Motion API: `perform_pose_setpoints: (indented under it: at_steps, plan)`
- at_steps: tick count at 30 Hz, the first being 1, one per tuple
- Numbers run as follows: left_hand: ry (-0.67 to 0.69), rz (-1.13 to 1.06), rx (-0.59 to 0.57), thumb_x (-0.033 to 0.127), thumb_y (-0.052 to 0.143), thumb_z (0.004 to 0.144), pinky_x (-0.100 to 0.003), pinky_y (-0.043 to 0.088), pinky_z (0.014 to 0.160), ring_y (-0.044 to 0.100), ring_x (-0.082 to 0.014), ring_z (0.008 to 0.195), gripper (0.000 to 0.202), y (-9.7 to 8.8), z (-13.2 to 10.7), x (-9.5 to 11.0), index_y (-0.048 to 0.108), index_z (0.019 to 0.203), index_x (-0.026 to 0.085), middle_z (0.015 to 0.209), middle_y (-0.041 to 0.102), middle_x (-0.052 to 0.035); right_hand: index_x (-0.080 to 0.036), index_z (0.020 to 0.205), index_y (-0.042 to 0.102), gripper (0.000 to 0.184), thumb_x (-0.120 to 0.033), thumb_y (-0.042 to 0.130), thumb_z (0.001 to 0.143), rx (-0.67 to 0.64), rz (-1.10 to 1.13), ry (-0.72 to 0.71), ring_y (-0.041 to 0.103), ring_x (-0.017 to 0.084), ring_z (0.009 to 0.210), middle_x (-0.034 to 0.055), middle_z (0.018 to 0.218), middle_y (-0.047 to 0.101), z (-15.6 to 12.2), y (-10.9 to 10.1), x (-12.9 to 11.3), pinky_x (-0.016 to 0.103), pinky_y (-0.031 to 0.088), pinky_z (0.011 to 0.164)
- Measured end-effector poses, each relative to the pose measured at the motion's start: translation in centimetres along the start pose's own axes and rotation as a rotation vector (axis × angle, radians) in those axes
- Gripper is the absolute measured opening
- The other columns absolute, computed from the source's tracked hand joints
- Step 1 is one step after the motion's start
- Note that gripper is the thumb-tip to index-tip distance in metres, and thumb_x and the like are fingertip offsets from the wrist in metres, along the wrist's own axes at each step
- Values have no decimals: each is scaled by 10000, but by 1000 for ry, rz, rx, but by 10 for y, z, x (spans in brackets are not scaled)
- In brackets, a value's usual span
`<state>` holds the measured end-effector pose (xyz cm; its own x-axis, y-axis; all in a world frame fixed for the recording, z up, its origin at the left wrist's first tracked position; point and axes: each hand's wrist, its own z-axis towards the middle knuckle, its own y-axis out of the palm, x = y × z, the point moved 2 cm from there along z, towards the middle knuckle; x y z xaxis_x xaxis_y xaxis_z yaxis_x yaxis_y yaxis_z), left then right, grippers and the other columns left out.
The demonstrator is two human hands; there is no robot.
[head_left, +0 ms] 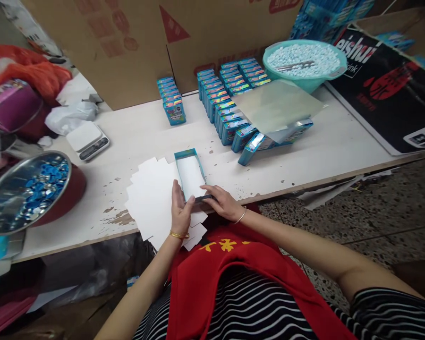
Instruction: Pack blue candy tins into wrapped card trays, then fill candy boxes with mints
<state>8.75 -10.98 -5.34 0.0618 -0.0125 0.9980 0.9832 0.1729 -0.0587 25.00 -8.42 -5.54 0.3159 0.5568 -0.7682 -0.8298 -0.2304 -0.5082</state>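
One shallow open tray [191,171], white inside with thin blue-green walls, lies near the front edge of a white worktop [127,130], its long sides running away from the person. A dark strip [204,199] crosses its near end; whether that is an end wall or a separate piece, I cannot tell.

At the tray's near left corner, the left hand [182,210] is partly closed, fingers along the outer side and thumb at the near end. The right hand [224,203] is bent nearly closed at the near right corner, pinching the dark strip.

Left of the tray, white cards [152,196] fan out; further left stand a white scale [88,140] and a metal bowl [62,208] of blue and silver pieces. Beyond the tray, small blue boxes [173,112] stand in rows, a translucent sheet [274,106] over some to the right. Farther right sit a teal basin [308,84] of pale pellets and a black printed bag [386,89]. Cardboard [212,38] rises behind; speckled floor [326,255] shows to the tray's right.
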Motion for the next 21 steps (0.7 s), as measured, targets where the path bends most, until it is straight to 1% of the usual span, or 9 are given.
perform_pose_setpoints:
  at_steps: [2, 3, 7, 9, 11, 13, 17, 19, 21]
  plan:
    - [-18, 68, 74, 379, 557, 853, -379, 194, 1178, 166, -204, 1438, 679, 6, 2, -4, 245, 1446, 270, 1569, 170, -54, -211, 1344, 361, 414, -286, 450, 946, 51, 40, 62, 558, 197, 991, 87, 1065, 594, -2, 3, 0, 388, 480, 894]
    - [-21, 118, 108, 350, 540, 859, -387, 212, 1174, 202, -208, 1429, 657, 8, 3, -5, 255, 1443, 248, 1558, 204, -75, -226, 1340, 359, 407, -295, 447, 949, 71, 41, 64, 552, 195, 1024, 89, 1104, 577, -3, 4, 1, 387, 472, 913]
    - [80, 424, 128, 228, 549, 819, -420, 217, 1171, 280, -231, 1398, 656, 11, 10, -6, 301, 1424, 176, 1504, 311, -132, -199, 1138, 534, 266, -345, 502, 918, 20, -116, -45, 506, 240, 1100, 146, 1285, 464, -9, 12, 2, 413, 463, 905]
    - [164, 544, 97, 217, 541, 822, -436, 227, 1163, 291, -241, 1388, 630, 8, 11, -2, 319, 1410, 169, 1486, 333, -142, -179, 1036, 580, 198, -316, 506, 913, -24, -231, -54, 496, 256, 1079, 157, 1272, 472, -10, 15, 2, 422, 456, 880]
    - [258, 629, 60, 241, 513, 854, -454, 272, 1131, 311, -250, 1371, 545, 3, 8, 6, 366, 1375, 177, 1460, 362, -145, -167, 970, 596, 160, -261, 475, 922, -40, -312, -14, 497, 250, 1019, 148, 1169, 530, -10, 16, 2, 408, 445, 843]
    - [361, 759, -33, 279, 502, 876, -473, 319, 1079, 385, -263, 1309, 423, -4, 3, 19, 465, 1290, 197, 1375, 457, -136, -160, 920, 599, 148, -235, 471, 919, -70, -353, 26, 492, 239, 946, 129, 1056, 564, -8, 17, 0, 385, 427, 803]
    - [439, 1144, -440, 258, 489, 886, -522, 324, 986, 549, -265, 1027, 182, -6, -4, 44, 631, 994, 224, 996, 648, -90, -165, 843, 589, 121, -213, 495, 903, -146, -391, 77, 455, 227, 881, 96, 947, 568, -2, 16, -6, 364, 380, 771]
    - [418, 1290, -563, 201, 437, 897, -524, 308, 977, 563, -256, 947, 209, -3, -2, 54, 644, 883, 215, 882, 652, -81, -159, 822, 582, 101, -196, 515, 888, -171, -403, 90, 441, 226, 879, 93, 926, 563, 1, 16, -10, 355, 373, 761]
    - [370, 1391, -613, 141, 394, 888, -516, 302, 975, 569, -256, 924, 267, 2, 4, 59, 647, 825, 198, 853, 650, -88, -152, 813, 578, 69, -180, 543, 865, -194, -409, 97, 438, 223, 874, 90, 916, 561, 4, 18, -12, 346, 378, 747]
